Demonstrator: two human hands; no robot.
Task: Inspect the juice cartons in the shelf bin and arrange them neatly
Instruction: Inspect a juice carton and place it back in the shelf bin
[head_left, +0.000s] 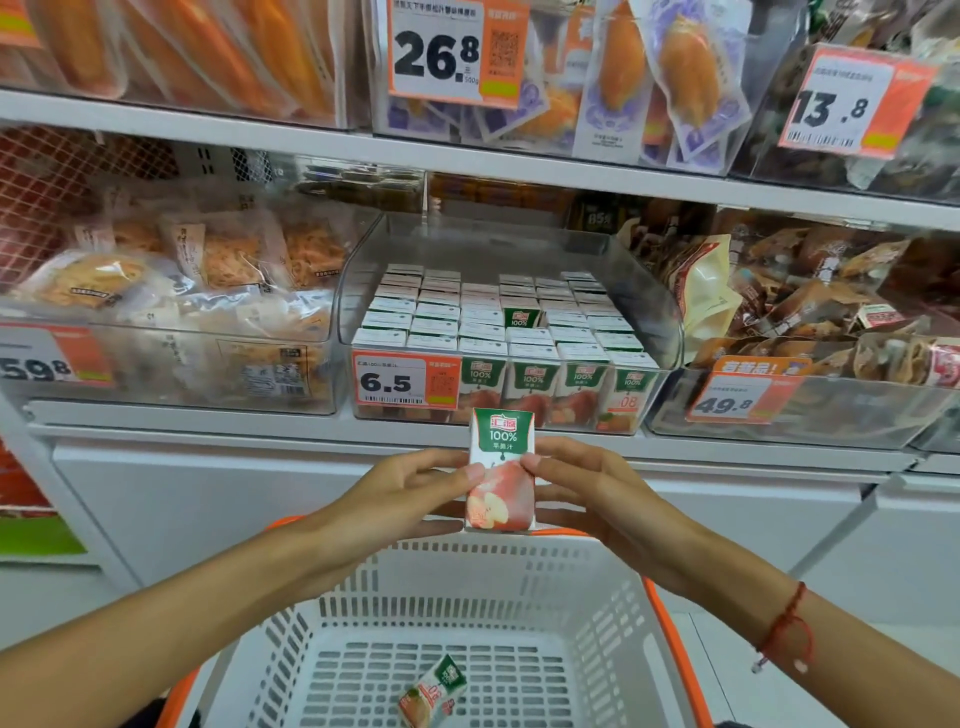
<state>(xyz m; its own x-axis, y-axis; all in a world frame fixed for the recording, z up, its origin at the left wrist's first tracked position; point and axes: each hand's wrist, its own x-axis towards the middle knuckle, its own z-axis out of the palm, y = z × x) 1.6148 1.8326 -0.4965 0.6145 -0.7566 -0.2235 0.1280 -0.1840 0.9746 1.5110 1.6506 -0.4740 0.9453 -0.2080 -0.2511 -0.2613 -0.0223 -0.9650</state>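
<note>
A small green, white and red apple juice carton (501, 470) stands upright between both hands, in front of the shelf and above a basket. My left hand (410, 493) pinches its left side with thumb and fingers. My right hand (587, 493) pinches its right side the same way. Behind it, a clear shelf bin (660, 317) holds several rows of the same cartons (483, 322), packed upright. One gap in the middle rows shows a carton's green front (521, 317). Another juice carton (434, 693) lies tilted on the basket floor.
A white plastic basket (395, 597) with orange rim sits right below my hands. Clear bins of bagged snacks (171, 291) flank the juice bin on both sides. Orange price tags (405, 382) hang on the bin fronts. An upper shelf (467, 161) overhangs the bins.
</note>
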